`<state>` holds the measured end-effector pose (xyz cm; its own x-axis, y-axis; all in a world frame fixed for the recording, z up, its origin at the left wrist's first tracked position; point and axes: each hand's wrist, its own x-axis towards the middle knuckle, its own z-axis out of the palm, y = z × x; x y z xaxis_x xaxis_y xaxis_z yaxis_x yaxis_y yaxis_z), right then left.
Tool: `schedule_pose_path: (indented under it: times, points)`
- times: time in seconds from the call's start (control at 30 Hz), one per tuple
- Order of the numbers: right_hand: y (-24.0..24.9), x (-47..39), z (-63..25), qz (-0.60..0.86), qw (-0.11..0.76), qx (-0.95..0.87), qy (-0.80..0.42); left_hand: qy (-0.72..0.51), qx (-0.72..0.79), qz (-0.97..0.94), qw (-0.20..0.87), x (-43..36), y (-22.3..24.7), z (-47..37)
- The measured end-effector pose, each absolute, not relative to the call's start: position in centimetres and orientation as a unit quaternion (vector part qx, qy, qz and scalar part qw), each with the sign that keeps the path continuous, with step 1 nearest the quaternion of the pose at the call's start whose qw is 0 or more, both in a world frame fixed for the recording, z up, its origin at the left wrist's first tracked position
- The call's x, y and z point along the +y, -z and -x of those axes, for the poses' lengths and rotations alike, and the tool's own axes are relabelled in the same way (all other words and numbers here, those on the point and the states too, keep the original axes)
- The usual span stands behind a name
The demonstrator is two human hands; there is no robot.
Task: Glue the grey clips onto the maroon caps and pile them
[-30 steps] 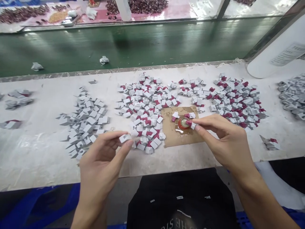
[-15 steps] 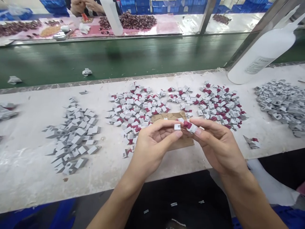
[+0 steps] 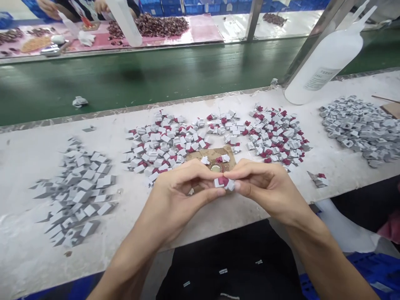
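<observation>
Between the fingertips of both hands is a small grey and dark-red plastic part (image 3: pixel 223 181), with grey pieces at either end and red in the middle. My left hand (image 3: pixel 184 187) pinches its left end between thumb and fingers. At the right end, my right hand (image 3: pixel 262 183) pinches in the same way. Beneath and behind the hands lies a brown cardboard piece (image 3: pixel 229 152) with small grey parts and a round shiny spot on it. Grey and red parts are heaped to the left (image 3: pixel 165 141) and right (image 3: pixel 278 135) of the cardboard.
Plain grey pieces lie in a pile (image 3: pixel 78 187) at left and another pile (image 3: pixel 359 125) at far right. A white squeeze bottle (image 3: pixel 325 62) leans against a metal post. A green conveyor belt (image 3: pixel 187 66) runs behind; across it, a person's hands (image 3: pixel 101 6) are at another table.
My hands have come together, and the grey piece from the left hand now meets the red and grey part from the right. The view has shifted a little to the right.
</observation>
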<state>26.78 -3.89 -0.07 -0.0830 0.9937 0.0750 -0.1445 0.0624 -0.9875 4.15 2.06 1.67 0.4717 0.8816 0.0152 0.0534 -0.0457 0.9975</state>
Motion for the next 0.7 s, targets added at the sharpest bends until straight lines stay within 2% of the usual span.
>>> schedule_pose_path:
  times: [0.1, 0.17, 0.23, 0.3, 0.4, 0.47, 0.57, 0.7]
  points:
    - [-0.2, -3.7, -26.8, 0.404, 0.525, -0.494, -0.563, -0.305, 0.372, -0.643, 0.596, 2.6, -2.8, -3.9]
    - [-0.4, -3.3, -27.3, 0.439, 0.515, -0.505, -0.536, -0.264, 0.375, -0.661, 0.594, 4.0, -3.4, -4.1]
    - [-0.5, -2.6, -28.7, 0.524, 0.502, -0.536, -0.432, -0.240, 0.392, -0.710, 0.533, 6.6, -3.9, -4.5]
    - [-0.4, -1.8, -30.8, 0.624, 0.472, -0.565, -0.264, -0.249, 0.432, -0.755, 0.425, 10.4, -4.1, -5.2]
    - [0.0, -0.6, -33.6, 0.694, 0.377, -0.603, -0.110, -0.289, 0.537, -0.741, 0.281, 17.3, -3.9, -6.1]
    - [0.2, 0.0, -34.3, 0.688, 0.320, -0.643, -0.100, -0.298, 0.584, -0.713, 0.249, 21.6, -3.4, -6.7]
    - [0.4, 0.7, -33.3, 0.658, 0.283, -0.690, -0.107, -0.295, 0.603, -0.697, 0.252, 26.7, -1.9, -7.2]
    - [1.1, 2.0, -31.3, 0.619, 0.238, -0.740, -0.114, -0.334, 0.527, -0.740, 0.251, 30.8, 0.7, -7.6]
